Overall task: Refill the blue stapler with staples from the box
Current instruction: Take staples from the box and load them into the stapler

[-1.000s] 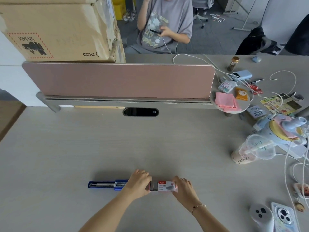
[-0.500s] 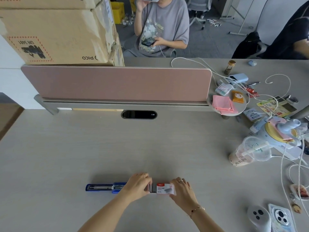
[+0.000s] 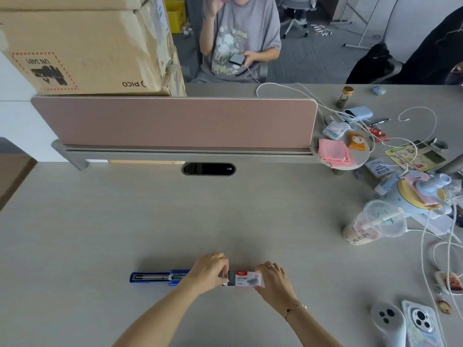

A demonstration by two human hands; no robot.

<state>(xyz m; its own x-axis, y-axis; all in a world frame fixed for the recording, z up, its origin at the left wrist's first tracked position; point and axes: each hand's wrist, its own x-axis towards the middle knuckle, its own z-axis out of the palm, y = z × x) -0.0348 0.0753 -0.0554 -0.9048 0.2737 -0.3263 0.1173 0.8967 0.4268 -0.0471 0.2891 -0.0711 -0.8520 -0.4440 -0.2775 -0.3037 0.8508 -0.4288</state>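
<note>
While my right hand (image 3: 274,280) steadies the staple box (image 3: 246,279) at its right end, my left hand (image 3: 209,272) pinches at the box's left end, where a grey inner tray seems to show past the sleeve. Each grip is pressed together on that box; whether the left fingertips (image 3: 224,277) already hold staples I cannot tell. The box lies flat on the counter (image 3: 175,221), white with a red band and dark print on top. I judge it light, thin card that will dent if squeezed, so I would hold the sleeve by its long edges and pull the tray by its end. The staple strips inside should be stiff but brittle, apt to snap into short bits; best lifted by their sides, kept level. Just left of the box, past my left hand, the blue stapler (image 3: 159,277) lies opened out flat, its metal channel facing up. It looks rigid and heavy enough to stay put while loading.
</note>
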